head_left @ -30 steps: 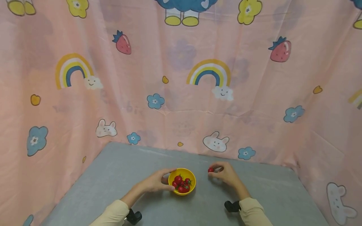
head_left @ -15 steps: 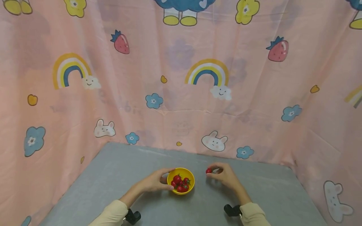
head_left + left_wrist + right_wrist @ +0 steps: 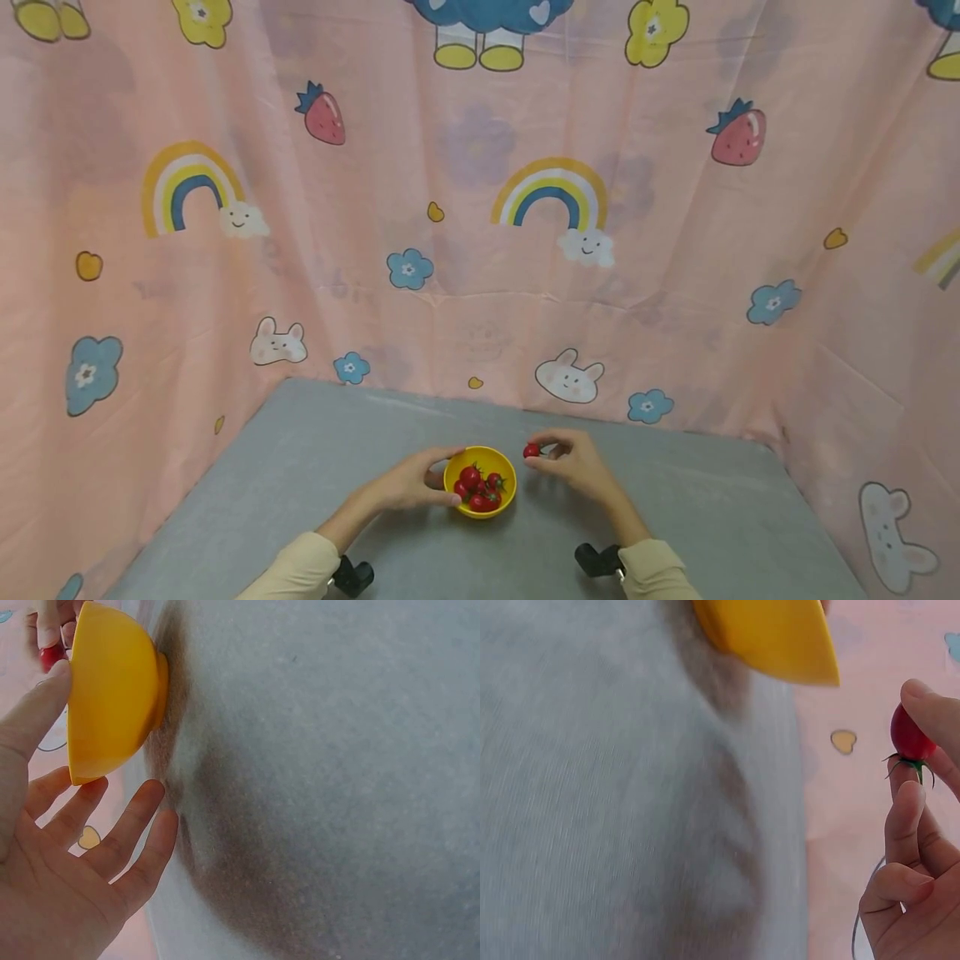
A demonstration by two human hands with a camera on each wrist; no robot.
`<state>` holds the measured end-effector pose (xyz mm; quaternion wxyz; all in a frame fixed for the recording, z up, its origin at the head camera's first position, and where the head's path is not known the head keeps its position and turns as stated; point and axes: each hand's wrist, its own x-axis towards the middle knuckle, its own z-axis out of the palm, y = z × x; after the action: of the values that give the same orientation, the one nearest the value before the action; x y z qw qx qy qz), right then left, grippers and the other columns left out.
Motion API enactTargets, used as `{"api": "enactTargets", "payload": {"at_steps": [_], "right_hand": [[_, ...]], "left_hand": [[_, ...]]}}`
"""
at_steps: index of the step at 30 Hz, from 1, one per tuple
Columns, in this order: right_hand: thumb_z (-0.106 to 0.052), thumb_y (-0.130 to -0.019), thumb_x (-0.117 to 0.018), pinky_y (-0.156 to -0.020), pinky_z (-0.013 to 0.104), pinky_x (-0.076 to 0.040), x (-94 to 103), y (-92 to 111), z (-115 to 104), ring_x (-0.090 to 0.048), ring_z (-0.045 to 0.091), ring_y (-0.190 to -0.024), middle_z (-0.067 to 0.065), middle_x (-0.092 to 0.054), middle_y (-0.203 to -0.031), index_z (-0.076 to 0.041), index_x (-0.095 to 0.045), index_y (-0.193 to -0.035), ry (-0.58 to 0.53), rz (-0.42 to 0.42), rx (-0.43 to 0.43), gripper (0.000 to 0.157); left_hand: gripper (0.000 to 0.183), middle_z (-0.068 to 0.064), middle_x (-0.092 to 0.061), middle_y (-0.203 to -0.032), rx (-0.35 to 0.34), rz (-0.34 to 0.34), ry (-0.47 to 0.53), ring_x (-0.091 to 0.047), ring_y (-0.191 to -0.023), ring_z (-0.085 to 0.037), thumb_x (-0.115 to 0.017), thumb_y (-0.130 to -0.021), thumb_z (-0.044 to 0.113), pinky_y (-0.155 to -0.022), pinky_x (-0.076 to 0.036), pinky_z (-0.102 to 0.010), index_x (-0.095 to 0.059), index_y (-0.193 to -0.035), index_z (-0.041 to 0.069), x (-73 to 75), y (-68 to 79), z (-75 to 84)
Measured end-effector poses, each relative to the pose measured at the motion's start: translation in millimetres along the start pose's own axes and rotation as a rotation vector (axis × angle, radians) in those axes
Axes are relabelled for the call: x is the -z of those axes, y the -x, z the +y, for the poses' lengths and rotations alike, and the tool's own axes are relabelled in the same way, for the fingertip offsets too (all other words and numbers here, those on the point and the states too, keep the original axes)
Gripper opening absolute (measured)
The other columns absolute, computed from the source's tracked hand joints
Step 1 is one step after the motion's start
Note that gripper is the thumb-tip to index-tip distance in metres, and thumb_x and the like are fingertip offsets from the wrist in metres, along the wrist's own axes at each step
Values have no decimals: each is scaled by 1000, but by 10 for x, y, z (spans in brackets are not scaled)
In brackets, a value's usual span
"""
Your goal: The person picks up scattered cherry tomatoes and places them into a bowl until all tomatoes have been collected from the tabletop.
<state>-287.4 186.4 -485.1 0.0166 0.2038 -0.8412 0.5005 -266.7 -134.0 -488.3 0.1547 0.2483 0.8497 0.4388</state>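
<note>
A small yellow bowl [image 3: 480,510] stands on the grey table with several red cherry tomatoes [image 3: 477,500] in it, green calyxes showing on some. My left hand [image 3: 412,481] holds the bowl at its left side, thumb at the near rim and fingers at the far rim. In the left wrist view the outer wall of the bowl [image 3: 116,690] shows between thumb and fingers. Just right of the bowl, my right hand [image 3: 576,461] pinches one cherry tomato [image 3: 910,735] between thumb and fingers, its green calyx pointing down in the right wrist view.
The grey table [image 3: 360,417] reaches back to a pink printed curtain [image 3: 450,333] that hangs behind it and along both sides. A black wrist mount [image 3: 597,560] sits at the right wrist and another black mount [image 3: 352,575] at the left.
My right hand has moved left with the cherry tomato, closer to the bowl. The left hand and the bowl have stayed in place.
</note>
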Motion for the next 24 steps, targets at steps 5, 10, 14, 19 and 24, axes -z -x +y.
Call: {"api": "enactTargets", "payload": {"at_steps": [5, 10, 14, 19, 24], "right_hand": [[-22, -87, -84, -65, 27, -50, -85, -44, -67, -58, 24, -79, 2, -73, -102, -6, -77, -107, -5, -6, 23, 27], [-20, -87, -84, -69, 31, -51, -142, -82, -112, -59, 27, -80, 1, -73, -101, -6, -77, -107, -23, -28, 47, 26], [-19, -87, -84, -72, 35, -53, -188, -86, -126, -61, 31, -82, -1, -72, -101, -8, -76, -107, -36, -64, 72, 25], [-17, -87, -83, -67, 30, -53, -260, -70, -134, -61, 26, -78, -1, -72, -102, -8, -76, -109, -62, -119, 110, 24], [-12, -88, -82, -63, 25, -50, -326, -56, -116, -60, 21, -76, 4, -72, -103, -4, -75, -111, -98, -138, 121, 26]], "left_hand": [[74, -16, -47, -149, 3, -2, 10, -66, -109, -26, -82, -90, 24, -95, -53, -43, -46, -153, 10, -4, -1, -9], [74, -17, -47, -149, 8, -1, 20, -66, -109, -26, -82, -89, 23, -95, -53, -43, -46, -152, 10, -8, -4, -7], [74, -17, -47, -149, 17, 0, 16, -66, -109, -26, -82, -89, 24, -95, -53, -44, -46, -153, 11, -12, 0, -2], [73, -17, -46, -150, 15, -1, 26, -66, -110, -28, -81, -90, 23, -95, -53, -45, -46, -153, 11, -8, 5, -3], [73, -17, -46, -150, 13, -6, 38, -66, -110, -28, -80, -91, 23, -93, -54, -44, -45, -153, 11, -6, 4, -11]]}}
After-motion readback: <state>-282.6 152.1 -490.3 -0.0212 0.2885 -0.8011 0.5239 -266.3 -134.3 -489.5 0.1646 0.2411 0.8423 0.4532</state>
